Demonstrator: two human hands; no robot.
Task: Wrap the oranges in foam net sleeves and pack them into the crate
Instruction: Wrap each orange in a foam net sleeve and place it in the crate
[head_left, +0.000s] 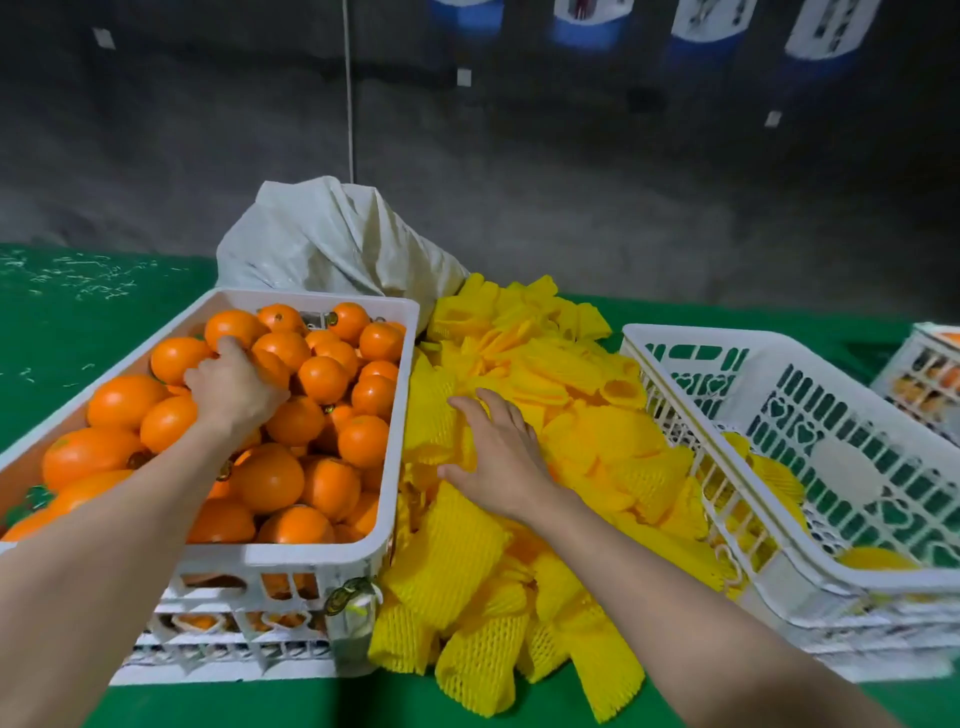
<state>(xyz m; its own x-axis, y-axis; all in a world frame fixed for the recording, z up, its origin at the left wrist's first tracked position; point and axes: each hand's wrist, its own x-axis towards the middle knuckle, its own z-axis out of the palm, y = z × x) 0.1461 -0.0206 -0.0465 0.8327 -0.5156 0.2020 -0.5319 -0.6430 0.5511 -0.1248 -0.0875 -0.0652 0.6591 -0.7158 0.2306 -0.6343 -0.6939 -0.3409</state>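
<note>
The left hand (234, 389) is pushed into the full crate (311, 553) of bare oranges (322, 379) on the left of the green bench (78, 322). Its fingers (231, 348) are bent down among the fruit, but it cannot be told if an orange is gripped yet. The right hand (498, 457) is laid flat on the pile of yellow foam net sleeves (457, 545) in the middle, with the fingers straight and spread, and nothing is held. On the right a white packing crate (675, 338) is set, with a few wrapped oranges (779, 478) seen inside it. A white sack (332, 239) is seen behind the pile.

The step in hand seems to be that one orange and one sleeve are picked at once. Only one orange should be taken, from the top, so that the others are not rolled out. One sleeve should be pinched at its open end, so that it is not pulled up with its neighbours. The sleeve is soft and stretchy, so it should be opened wide before the orange is slid in. The fruit should be covered all round and then placed in the packing crate, not dropped.
</note>
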